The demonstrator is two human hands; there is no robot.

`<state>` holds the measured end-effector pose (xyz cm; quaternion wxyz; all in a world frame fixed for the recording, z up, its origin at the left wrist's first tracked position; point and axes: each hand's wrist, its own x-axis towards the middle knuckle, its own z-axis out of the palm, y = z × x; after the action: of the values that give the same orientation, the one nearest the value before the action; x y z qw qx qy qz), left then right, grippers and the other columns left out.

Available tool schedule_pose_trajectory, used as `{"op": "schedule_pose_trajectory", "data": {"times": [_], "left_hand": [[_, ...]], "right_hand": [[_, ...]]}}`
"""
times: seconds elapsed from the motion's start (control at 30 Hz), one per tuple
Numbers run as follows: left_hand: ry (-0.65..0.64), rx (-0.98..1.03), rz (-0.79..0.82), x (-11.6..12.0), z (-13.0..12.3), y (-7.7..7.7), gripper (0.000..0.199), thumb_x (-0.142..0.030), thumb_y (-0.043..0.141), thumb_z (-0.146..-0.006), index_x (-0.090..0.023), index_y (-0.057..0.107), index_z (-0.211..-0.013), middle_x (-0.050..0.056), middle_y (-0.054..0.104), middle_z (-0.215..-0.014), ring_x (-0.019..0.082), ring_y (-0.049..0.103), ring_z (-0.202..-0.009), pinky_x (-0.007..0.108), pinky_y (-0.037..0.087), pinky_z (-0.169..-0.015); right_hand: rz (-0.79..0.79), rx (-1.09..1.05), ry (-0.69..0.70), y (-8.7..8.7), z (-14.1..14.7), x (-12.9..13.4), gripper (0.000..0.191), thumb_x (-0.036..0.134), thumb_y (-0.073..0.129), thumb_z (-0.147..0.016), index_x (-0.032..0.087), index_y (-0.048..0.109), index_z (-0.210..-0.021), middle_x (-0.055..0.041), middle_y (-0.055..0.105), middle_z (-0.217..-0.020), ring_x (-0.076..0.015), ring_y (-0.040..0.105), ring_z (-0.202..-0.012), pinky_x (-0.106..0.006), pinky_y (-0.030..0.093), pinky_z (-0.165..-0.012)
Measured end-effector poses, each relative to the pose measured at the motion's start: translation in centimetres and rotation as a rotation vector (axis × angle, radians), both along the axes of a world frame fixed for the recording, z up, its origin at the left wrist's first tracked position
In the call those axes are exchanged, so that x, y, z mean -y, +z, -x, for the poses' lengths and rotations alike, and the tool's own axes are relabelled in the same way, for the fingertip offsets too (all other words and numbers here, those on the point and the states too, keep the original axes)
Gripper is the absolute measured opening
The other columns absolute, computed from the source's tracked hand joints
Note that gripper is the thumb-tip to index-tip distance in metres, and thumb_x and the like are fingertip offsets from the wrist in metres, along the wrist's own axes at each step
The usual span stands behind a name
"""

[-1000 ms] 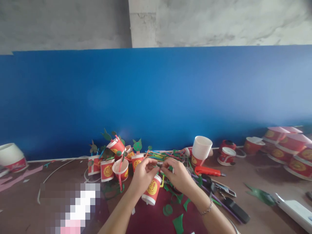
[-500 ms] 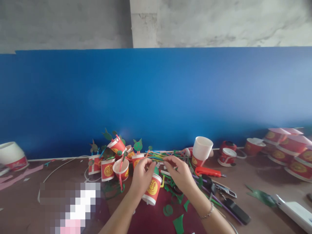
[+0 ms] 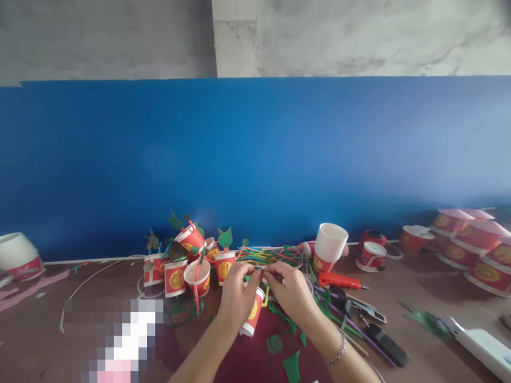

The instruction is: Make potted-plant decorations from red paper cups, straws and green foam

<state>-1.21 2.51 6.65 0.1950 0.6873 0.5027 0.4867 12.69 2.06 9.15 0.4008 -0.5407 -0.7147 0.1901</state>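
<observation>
My left hand (image 3: 238, 298) and my right hand (image 3: 290, 291) meet at their fingertips above the middle of the table, both pinched closed. What they pinch is too small and covered to make out. A bit of green (image 3: 248, 278) shows by the left fingers. Just below stands a tilted red and white paper cup (image 3: 254, 314) with a yellow emblem, partly hidden behind my left hand. A yellow bent straw (image 3: 266, 298) sticks out at its right side. Green cut scraps (image 3: 292, 367) and green discs (image 3: 274, 344) lie on the dark red mat near my wrists.
Finished-looking cups with green cut shapes (image 3: 175, 277) cluster on the left. Coloured straws (image 3: 265, 256) lie behind my hands. On the right are a stack of white cups (image 3: 331, 242), a red-orange cutter (image 3: 339, 280), a black key fob (image 3: 386, 344) and pink-topped cups (image 3: 483, 239).
My fingertips have come together from a small gap apart. My left hand has shifted slightly right and now covers more of the cup.
</observation>
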Motion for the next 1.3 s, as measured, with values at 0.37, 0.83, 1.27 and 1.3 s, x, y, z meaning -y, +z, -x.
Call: {"op": "schedule_pose_trajectory", "data": {"times": [0.37, 0.83, 1.27, 1.3], "left_hand": [[-0.058, 0.111, 0.14, -0.2, -0.1, -0.1, 0.025, -0.034, 0.048, -0.084, -0.018, 0.051, -0.065, 0.001, 0.054, -0.068, 0.017, 0.052, -0.071, 0.026, 0.038, -0.064], [-0.121, 0.114, 0.144, 0.0, 0.1, 0.8, 0.022, -0.031, 0.047, -0.082, -0.017, 0.055, -0.067, 0.002, 0.055, -0.067, 0.018, 0.053, -0.074, 0.026, 0.04, -0.063], [-0.067, 0.123, 0.151, -0.4, 0.8, 1.2, 0.019, -0.032, 0.053, -0.078, -0.018, 0.059, -0.066, 0.002, 0.064, -0.067, 0.019, 0.06, -0.069, 0.027, 0.045, -0.066], [-0.056, 0.12, 0.148, -0.5, 0.9, 1.0, 0.018, -0.031, 0.054, -0.077, -0.018, 0.059, -0.066, 0.002, 0.065, -0.067, 0.019, 0.061, -0.068, 0.028, 0.046, -0.067]], "right_hand": [[0.046, -0.042, 0.033, 0.2, -0.1, 0.2, 0.018, 0.023, 0.05, -0.078, 0.016, 0.065, -0.069, -0.0028, 0.065, -0.068, -0.0159, 0.057, -0.065, -0.023, 0.041, -0.06], [0.113, -0.116, 0.071, -0.2, -0.4, -0.3, 0.02, 0.025, 0.051, -0.077, 0.014, 0.066, -0.07, -0.0016, 0.062, -0.064, -0.0141, 0.054, -0.061, -0.022, 0.039, -0.058], [0.081, 0.393, -0.092, -1.0, -2.3, -1.3, 0.028, 0.022, 0.045, -0.079, 0.018, 0.058, -0.054, -0.0049, 0.062, -0.056, -0.0172, 0.056, -0.056, -0.026, 0.034, -0.054], [0.103, 0.468, -0.099, -1.2, -2.6, -1.4, 0.028, 0.02, 0.045, -0.079, 0.017, 0.058, -0.054, -0.0061, 0.063, -0.056, -0.0182, 0.057, -0.057, -0.026, 0.034, -0.055]]}}
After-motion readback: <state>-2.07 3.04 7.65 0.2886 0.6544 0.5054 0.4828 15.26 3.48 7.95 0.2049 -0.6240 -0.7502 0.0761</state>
